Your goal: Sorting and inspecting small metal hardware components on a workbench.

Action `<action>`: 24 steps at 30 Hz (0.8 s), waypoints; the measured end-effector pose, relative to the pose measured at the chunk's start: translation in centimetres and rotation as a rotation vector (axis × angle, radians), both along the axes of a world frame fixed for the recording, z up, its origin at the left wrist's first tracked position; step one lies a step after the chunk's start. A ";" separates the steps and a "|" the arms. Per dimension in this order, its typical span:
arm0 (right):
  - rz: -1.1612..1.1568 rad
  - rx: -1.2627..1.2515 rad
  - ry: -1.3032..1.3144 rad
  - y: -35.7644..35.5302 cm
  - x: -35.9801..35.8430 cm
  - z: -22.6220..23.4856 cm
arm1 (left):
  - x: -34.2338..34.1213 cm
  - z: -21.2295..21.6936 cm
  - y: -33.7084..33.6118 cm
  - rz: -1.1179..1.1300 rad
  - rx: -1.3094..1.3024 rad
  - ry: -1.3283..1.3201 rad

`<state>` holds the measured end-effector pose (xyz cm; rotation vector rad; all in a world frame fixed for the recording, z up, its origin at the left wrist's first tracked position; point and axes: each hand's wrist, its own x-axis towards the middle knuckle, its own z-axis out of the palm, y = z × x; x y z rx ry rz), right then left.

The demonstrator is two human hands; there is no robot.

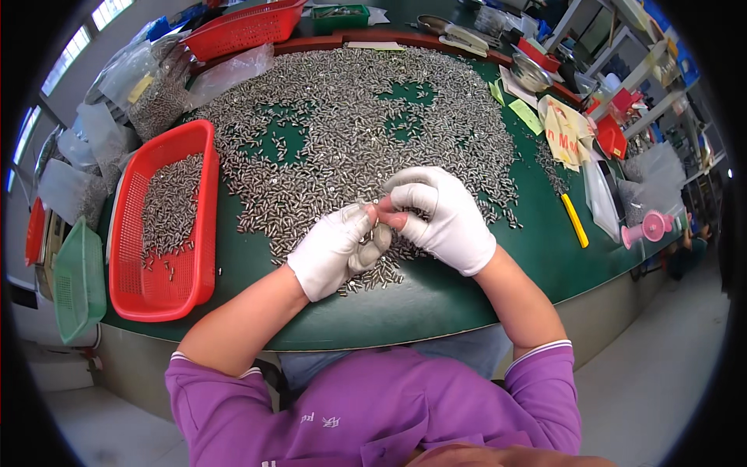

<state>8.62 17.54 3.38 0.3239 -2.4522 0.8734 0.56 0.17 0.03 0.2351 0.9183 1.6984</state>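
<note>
A wide spread of small silver metal cylinders [334,140] covers much of the green tabletop [334,331]. My left hand [328,251] and my right hand [445,218], both in white gloves with some fingertips bare, meet above the near side of this spread. The left is closed, its fingers curled and its thumb toward the right hand. Thumb and forefinger of the right come together in a pinch against the left fingertips. Whatever lies between them is too small and hidden to name. Just below the left hand sits a small pile of the same cylinders [381,276].
To the left, a red plastic basket [206,210] holds more cylinders, beside a green basket [78,284] and filled clear bags [159,101]. Another red basket [245,31] stands at the back. Rightward lie a yellow-handled brush [574,220], a printed bag [564,132] and a pink fan [654,226].
</note>
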 end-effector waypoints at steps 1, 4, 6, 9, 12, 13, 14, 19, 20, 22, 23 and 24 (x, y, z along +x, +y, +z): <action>0.007 0.016 -0.011 -0.1 0.0 -0.1 | 0.1 0.1 0.0 -0.001 -0.001 0.002; 0.009 0.037 0.011 -0.2 -0.1 -0.2 | 0.3 1.0 0.2 0.004 -0.092 0.077; 0.042 0.091 0.023 -0.1 -0.1 0.0 | 0.4 1.0 0.2 -0.031 -0.054 0.142; 0.123 0.103 0.020 0.4 0.1 0.0 | 0.7 1.1 0.2 -0.073 -0.023 0.210; 0.157 0.083 -0.028 0.4 0.0 -0.4 | 1.0 1.1 0.2 -0.086 -0.013 0.149; 0.145 0.087 -0.046 0.2 0.2 -0.2 | 0.9 1.1 0.1 -0.122 0.008 0.149; 0.133 0.090 -0.064 0.1 0.3 0.0 | 1.0 1.1 0.0 -0.108 0.014 0.131; 0.174 -0.130 -0.218 0.3 1.0 0.5 | 1.2 1.5 -0.1 -0.105 0.110 0.117; 0.169 -0.135 -0.207 0.2 1.0 0.5 | 1.0 1.2 -0.1 -0.112 0.137 0.100; 0.169 -0.142 -0.203 0.4 0.9 0.3 | 0.8 0.8 0.0 -0.085 0.130 0.083; 0.180 -0.155 -0.174 0.6 0.7 0.0 | 0.8 0.6 0.1 -0.091 0.126 0.091; 0.141 -0.138 -0.171 0.6 1.0 0.6 | 0.8 0.5 0.1 -0.057 0.103 0.102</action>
